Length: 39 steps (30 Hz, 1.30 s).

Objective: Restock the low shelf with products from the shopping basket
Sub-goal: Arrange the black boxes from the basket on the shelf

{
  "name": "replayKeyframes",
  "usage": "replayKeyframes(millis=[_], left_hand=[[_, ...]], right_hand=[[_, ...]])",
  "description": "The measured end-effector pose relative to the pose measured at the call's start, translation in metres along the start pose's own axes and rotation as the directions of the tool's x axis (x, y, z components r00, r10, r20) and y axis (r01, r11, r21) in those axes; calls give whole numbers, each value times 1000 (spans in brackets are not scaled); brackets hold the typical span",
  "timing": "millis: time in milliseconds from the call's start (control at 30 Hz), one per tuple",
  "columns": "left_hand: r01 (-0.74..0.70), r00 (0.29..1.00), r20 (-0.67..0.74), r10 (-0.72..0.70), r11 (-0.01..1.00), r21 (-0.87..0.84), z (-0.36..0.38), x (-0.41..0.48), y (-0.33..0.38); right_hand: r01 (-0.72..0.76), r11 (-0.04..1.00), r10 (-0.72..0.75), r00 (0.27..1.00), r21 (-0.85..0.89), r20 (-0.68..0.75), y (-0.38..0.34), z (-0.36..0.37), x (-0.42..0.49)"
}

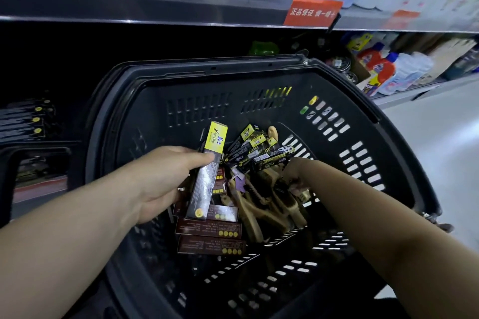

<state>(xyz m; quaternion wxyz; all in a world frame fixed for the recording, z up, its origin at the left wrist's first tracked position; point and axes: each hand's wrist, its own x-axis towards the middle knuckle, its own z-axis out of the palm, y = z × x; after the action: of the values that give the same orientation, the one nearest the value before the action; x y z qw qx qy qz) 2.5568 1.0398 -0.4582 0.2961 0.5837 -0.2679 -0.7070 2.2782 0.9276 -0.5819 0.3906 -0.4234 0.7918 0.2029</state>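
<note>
Left hand (166,181) had its fingers pinching a black-and-yellow box (207,176) over the basket (337,75), right hand (295,171) dug in, grip hidden so can't tell; mid-pickup I'd say, next lifting it onto the low shelf (414,92).

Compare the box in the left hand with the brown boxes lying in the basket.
The held box is black and silver with a yellow end; the brown boxes are maroon. The held box is raised and tilted in the left hand; the brown boxes lie flat. Both are long, slim cartons.
</note>
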Motion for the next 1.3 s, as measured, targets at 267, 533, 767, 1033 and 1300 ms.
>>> replayKeyframes(millis=[267, 533, 767, 1033, 1300], left_hand=[[-13, 1000, 5, 12, 1000, 13, -2, -1, -2], [-11, 1000, -4, 11, 1000, 13, -1, -4, -2], [23, 999, -24, -24, 999, -45, -1, -3, 2], [-38, 993, -112, 19, 985, -168, 0, -2, 7], [-123, 981, -182, 65, 937, -328, -6, -2, 9]], right_hand=[[-11, 999, 13, 999, 42, -51, 1, 13, 0], [149, 984, -141, 987, 102, -81, -9, 18, -16], [78, 580, -162, 987, 811, 21, -33, -22, -74], [377, 409, -659, 752, 831, -17, -48, 20, -171], [789, 319, -873, 461, 525, -162, -29, 29, -166]])
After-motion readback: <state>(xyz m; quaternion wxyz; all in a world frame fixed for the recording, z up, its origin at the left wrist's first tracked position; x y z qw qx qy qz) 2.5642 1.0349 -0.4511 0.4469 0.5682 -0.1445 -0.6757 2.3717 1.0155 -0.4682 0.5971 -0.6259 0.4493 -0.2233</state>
